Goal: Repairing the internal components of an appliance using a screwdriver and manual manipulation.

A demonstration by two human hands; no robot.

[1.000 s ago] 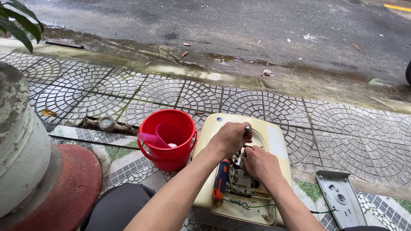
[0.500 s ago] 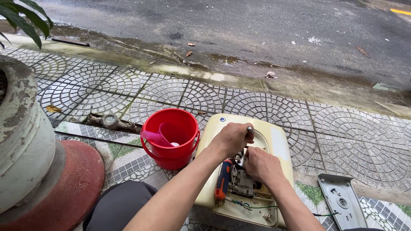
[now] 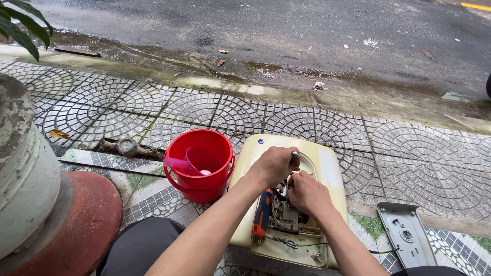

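The left hand [image 3: 273,166] is closed in a fist around a metal tool [image 3: 295,155], whose tip shows just above the knuckles. The right hand [image 3: 307,193] sits just right of it and nearer, fingers curled narrow down into the open casing; what they pinch is hidden. Both hands work over a cream casing [image 3: 327,163] lying flat on the tiled pavement, near centre, with its inner parts [image 3: 285,214] and wires exposed. A screwdriver [image 3: 262,221] with a red and blue handle rests along the opening's left edge. Just left of the casing stands 1 red bucket [image 3: 199,163] holding a pink scoop [image 3: 181,164]. A grey cover [image 3: 404,232] lies to the right.
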